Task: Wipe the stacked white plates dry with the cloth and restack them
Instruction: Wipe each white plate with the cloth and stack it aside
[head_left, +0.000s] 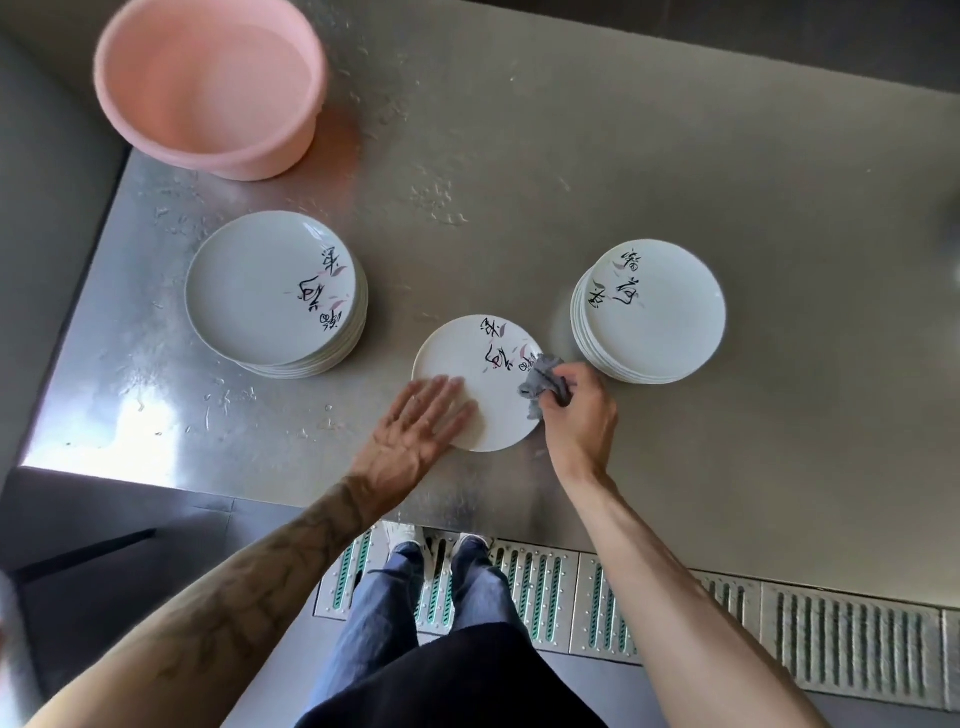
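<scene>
One single plate (467, 364) lies flat on the steel table (727, 182) straight in front of me, between two piles of the same white plates. My left hand (415, 426) rests open on its near left part, fingers straight, pinning it down. My right hand (576, 410) is closed round the bunched grey cloth (543, 382), which touches the plate at its right rim, over the end of the painted lettering. The plate is round, so there is no long axis to mind; what matters is which way each pile lies from it.

The left stack (260, 291) sits up and to my left, apart from the plate, on the side of the table beaded with water and nearer the pink basin (208, 88). The right stack (660, 322) sits just beside my right hand, close to my knuckles without touching. I take the left one for the wet pile and the right one for the dried pile, though nothing shows that for certain.

If so, this plate goes right once wiped. My right hand is the nearer, but it is full of cloth, so my left may have to carry the plate across. Most of the plate's face lies left of the cloth, so I judge the wiping unfinished
</scene>
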